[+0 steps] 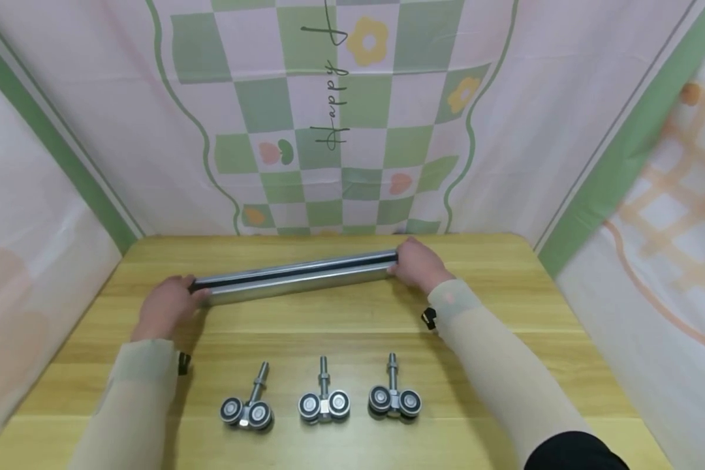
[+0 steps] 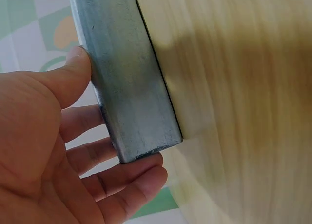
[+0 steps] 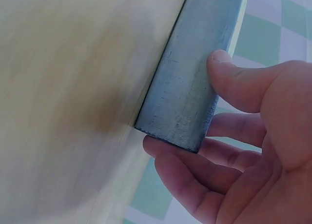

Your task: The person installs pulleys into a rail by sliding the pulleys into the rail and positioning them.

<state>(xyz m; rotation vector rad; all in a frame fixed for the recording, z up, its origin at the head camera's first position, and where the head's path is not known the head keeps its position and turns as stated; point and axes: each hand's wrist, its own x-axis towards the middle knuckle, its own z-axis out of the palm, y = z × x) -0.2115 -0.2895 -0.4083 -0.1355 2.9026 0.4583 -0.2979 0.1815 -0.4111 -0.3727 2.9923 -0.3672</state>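
Grips a metal rail point(image 1: 299, 284) at both ends, with the left hand point(image 1: 167, 305) curled round the nine o'clock end and the right hand point(image 1: 420, 264) curled round the three o'clock end. Holds it toward the twelve o'clock edge of the wooden table point(image 1: 341, 320), with a dark slot along its length. Below the rail, in a row: a left roller point(image 1: 247, 414) at seven o'clock, pointing its bolt toward one; a middle roller point(image 1: 324, 405) near six; a right roller point(image 1: 393, 399) at five.
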